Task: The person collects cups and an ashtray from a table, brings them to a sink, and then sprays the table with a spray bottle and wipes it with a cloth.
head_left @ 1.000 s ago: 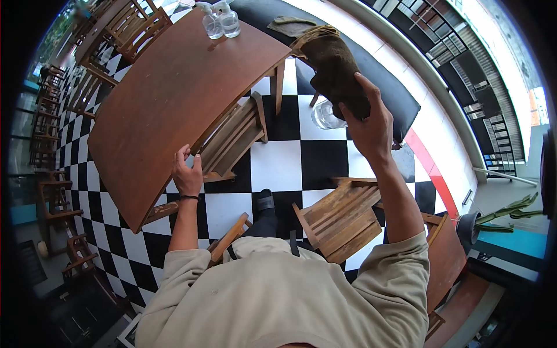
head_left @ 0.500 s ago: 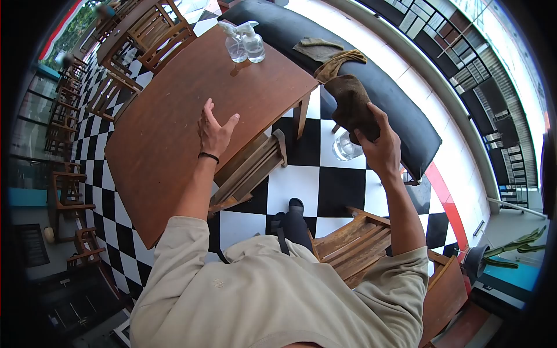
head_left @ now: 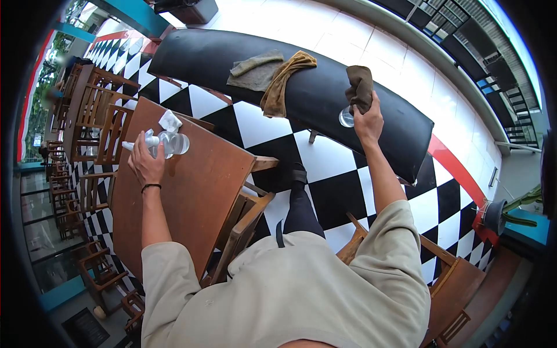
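Holding dark cloth (head_left: 360, 84) tight in R hand (head_left: 369, 123) over blk bench (head_left: 400, 136), nr clear container (head_left: 346, 119); bending L hand (head_left: 148, 165), fingers part-spread, at spray btls (head_left: 174, 145) on brn tbl (head_left: 188, 200); can't tell if gripping.

From my head, the wide lens looks forward and down, my shirt (head_left: 313, 290) close at bottom centre.
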### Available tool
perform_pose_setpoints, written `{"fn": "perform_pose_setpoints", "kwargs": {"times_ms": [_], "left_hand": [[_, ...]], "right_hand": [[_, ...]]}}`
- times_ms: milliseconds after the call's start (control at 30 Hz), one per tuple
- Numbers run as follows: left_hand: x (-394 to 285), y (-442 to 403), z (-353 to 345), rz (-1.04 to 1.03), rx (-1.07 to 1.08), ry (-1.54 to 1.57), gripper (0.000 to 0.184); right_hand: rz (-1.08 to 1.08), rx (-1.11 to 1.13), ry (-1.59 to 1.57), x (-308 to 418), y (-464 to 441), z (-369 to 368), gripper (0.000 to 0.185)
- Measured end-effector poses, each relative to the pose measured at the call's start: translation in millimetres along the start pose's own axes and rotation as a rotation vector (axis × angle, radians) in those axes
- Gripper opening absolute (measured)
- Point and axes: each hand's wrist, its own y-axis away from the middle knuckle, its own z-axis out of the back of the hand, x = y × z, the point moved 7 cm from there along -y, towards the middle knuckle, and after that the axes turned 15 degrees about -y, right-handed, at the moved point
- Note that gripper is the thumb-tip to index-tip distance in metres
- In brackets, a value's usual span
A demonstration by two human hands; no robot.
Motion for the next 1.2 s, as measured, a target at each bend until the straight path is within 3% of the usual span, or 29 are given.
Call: {"fn": "perform_pose_setpoints", "kwargs": {"times_ms": [167, 233, 367, 533, 633, 700, 800, 867, 933, 1000, 1067, 1133, 1167, 1200], "left_hand": [[-28.9, -39.5, 0.2, 0.046, 0.027, -0.094, 0.038], [-31.3, -51.6, -9.8, -0.001, -0.055, -0.124, 0.025], [-34.9, -66.2, -13.2, -0.075, -0.169, -0.283, 0.037], [-76.7, -89.6, 27.9, -0.256, -0.309, -0.141, 0.042], [-109.4, -103.2, 76.8, -0.413, -0.352, -0.052, 0.041], [-142.8, -116.8, 112.4, -0.548, -0.369, 0.031, 0.040], [-209.0, -136.1, 155.0, -0.759, -0.384, 0.208, 0.038], [-252.8, -142.3, 172.1, -0.868, -0.393, 0.358, 0.037], [-285.8, -140.1, 168.3, -0.932, -0.417, 0.499, 0.036], [-315.5, -137.1, 168.3, -0.995, -0.443, 0.578, 0.038], [-336.9, -134.0, 134.8, -0.967, -0.332, 0.511, 0.039], [-354.3, -137.0, 134.9, -0.832, -0.360, 0.567, 0.061], [-350.8, -126.9, 116.4, -0.795, -0.250, 0.542, 0.077], [-340.7, -119.6, 118.3, -0.674, -0.193, 0.641, 0.066]], "right_hand": [[-0.033, -0.017, 0.026, -53.8, -64.8, -77.7, 0.073], [-0.058, 0.001, 0.075, -65.5, -80.5, -99.3, 0.073], [-0.180, 0.122, 0.149, -62.0, -101.4, -108.8, 0.077], [-0.304, 0.293, 0.249, -71.9, -106.5, -100.2, 0.092], [-0.105, 0.078, 0.437, -27.3, -98.6, -81.8, 0.108], [0.131, 0.259, 0.176, 48.6, -82.0, -78.6, 0.117], [0.294, 0.749, -0.411, 150.3, -16.5, -105.7, 0.126], [0.466, 0.865, -0.482, 191.3, 25.7, -125.6, 0.122], [0.364, 0.787, -0.690, 191.7, 35.6, -147.0, 0.105], [0.286, 0.648, -0.703, 171.7, 15.2, -150.4, 0.095], [0.232, 0.555, -0.663, 149.2, -5.6, -152.2, 0.080], [0.249, 0.384, -0.579, 110.8, -20.5, -166.8, 0.073], [0.120, 0.334, -0.545, 87.8, -28.1, -176.6, 0.072], [-0.004, 0.286, -0.511, 64.6, -37.0, -188.4, 0.071]]}}
